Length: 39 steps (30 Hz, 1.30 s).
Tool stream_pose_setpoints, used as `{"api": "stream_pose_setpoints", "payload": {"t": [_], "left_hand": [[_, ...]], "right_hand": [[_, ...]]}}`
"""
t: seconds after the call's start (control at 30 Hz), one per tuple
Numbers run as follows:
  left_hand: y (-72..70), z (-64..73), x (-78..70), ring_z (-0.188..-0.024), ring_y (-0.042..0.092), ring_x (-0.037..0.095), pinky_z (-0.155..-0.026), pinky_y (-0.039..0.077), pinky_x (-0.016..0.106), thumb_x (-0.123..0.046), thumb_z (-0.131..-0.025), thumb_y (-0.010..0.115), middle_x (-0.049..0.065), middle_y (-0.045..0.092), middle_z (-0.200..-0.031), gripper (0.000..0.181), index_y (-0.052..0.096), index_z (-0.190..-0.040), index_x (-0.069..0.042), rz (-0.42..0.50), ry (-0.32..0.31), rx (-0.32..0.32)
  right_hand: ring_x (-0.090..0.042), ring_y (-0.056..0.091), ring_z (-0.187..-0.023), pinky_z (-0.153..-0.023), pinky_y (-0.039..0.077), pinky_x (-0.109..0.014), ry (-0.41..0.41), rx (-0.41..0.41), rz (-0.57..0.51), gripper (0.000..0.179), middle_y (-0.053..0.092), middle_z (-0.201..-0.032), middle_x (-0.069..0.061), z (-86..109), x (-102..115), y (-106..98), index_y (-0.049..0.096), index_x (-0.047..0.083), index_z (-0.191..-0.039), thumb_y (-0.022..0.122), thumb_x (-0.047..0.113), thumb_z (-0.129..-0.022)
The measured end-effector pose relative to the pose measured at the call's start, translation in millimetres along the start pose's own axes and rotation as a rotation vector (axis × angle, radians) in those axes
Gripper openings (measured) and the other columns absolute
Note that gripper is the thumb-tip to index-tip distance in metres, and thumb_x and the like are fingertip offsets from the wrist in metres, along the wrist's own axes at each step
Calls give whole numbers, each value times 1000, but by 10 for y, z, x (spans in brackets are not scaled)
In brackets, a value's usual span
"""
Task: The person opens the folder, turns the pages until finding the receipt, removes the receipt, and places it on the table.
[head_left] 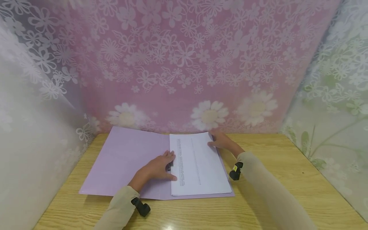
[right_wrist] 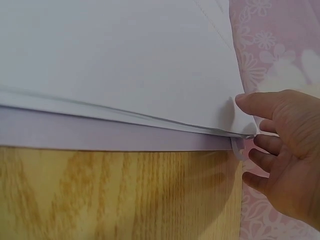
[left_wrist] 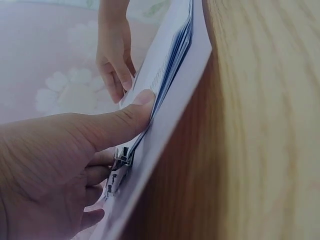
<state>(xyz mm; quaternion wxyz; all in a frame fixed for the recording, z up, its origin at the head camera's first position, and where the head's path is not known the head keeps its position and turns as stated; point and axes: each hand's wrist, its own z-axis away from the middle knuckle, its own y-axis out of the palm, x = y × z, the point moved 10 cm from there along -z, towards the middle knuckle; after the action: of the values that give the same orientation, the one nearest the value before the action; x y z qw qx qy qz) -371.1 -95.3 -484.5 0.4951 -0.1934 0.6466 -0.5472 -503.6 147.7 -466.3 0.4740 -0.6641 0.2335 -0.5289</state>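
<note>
A lilac ring binder (head_left: 129, 159) lies spread on the table. A stack of printed white sheets (head_left: 198, 164) rests on its right half, beside a metal clip (left_wrist: 121, 157). My left hand (head_left: 159, 167) reaches over the spine; its thumb touches the left edge of the sheets, and its spread fingers lie at the clip. At the far right corner of the sheets is my right hand (head_left: 222, 140). Its thumb (right_wrist: 250, 102) is over the top sheet, with the loosely bent fingers at the corner's edge; the sheets' underside there is hidden.
The wooden table (head_left: 273, 179) extends to the right and in front of the binder. Flowered cloth (head_left: 178, 64) hangs along the back edge, with more cloth at both sides. Black wrist cameras (head_left: 141, 207) sit on both sleeves.
</note>
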Motion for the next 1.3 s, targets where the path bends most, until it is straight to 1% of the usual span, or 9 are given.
{"api": "stream_pose_setpoints", "payload": {"t": [0.13, 0.23, 0.4, 0.6, 0.7, 0.8, 1.0, 1.17, 1.3], "left_hand": [[2, 40, -123, -156, 24, 37, -124, 28, 52, -41, -87, 81, 14, 30, -167, 89, 39, -157, -5, -22, 34, 36], [25, 71, -193, -156, 24, 37, -124, 29, 53, -41, -87, 81, 14, 30, -167, 89, 38, -157, -6, -18, 43, 72], [77, 90, -178, -158, 19, 32, -125, 27, 53, -50, -77, 87, 7, 26, -169, 103, 37, -159, -10, -3, 19, 97], [132, 118, -151, -158, 19, 32, -124, 27, 53, -51, -71, 90, 8, 25, -169, 112, 36, -159, -8, 5, 37, 103], [109, 130, -175, -158, 19, 33, -124, 28, 53, -49, -72, 91, 9, 25, -169, 111, 36, -158, -7, 8, 52, 91], [75, 110, -217, -158, 20, 33, -123, 29, 54, -47, -72, 91, 10, 26, -169, 109, 37, -158, -6, 10, 65, 78], [67, 95, -282, -158, 20, 33, -124, 29, 52, -46, -73, 91, 10, 26, -169, 108, 37, -158, -5, 14, 76, 95], [83, 94, -251, -158, 20, 31, -124, 28, 51, -47, -73, 90, 8, 26, -169, 109, 37, -158, -7, 19, 64, 94], [78, 108, -195, -158, 20, 31, -125, 28, 51, -47, -72, 91, 8, 25, -169, 109, 37, -158, -8, 26, 46, 88]], "right_hand": [[-47, 30, -150, -123, 27, -57, 4, 2, 5, 69, 36, -159, -30, 10, 9, -3, 36, -10, -153, 68, 19, -98], [-47, 32, -150, -122, 29, -57, 17, 11, 9, 69, 37, -159, -29, 11, 3, -11, 36, -8, -154, 67, 21, -99], [-48, 39, -145, -119, 33, -59, -17, 1, 26, 67, 43, -154, -30, -14, 33, -38, 40, -9, -151, 68, 21, -98], [-47, 52, -132, -113, 41, -59, -107, -12, 25, 59, 56, -140, -32, -30, 97, -34, 48, -12, -143, 70, 15, -96], [-46, 52, -133, -114, 41, -59, -90, 1, 14, 59, 55, -142, -31, -24, 70, -31, 46, -11, -145, 69, 16, -97], [-49, 44, -141, -117, 36, -60, -62, 0, 22, 63, 47, -150, -32, -14, 21, -58, 42, -10, -149, 68, 17, -98], [-47, 38, -146, -121, 31, -58, -38, -15, 47, 65, 44, -154, -30, -16, -48, -58, 42, -8, -150, 69, 19, -98], [-48, 42, -143, -118, 34, -60, -77, -43, 57, 62, 48, -151, -30, -43, 2, -66, 46, -8, -148, 69, 19, -97], [-50, 41, -142, -118, 33, -60, -117, -47, 48, 63, 47, -149, -34, -68, 79, -40, 43, -14, -146, 67, 17, -97]]}}
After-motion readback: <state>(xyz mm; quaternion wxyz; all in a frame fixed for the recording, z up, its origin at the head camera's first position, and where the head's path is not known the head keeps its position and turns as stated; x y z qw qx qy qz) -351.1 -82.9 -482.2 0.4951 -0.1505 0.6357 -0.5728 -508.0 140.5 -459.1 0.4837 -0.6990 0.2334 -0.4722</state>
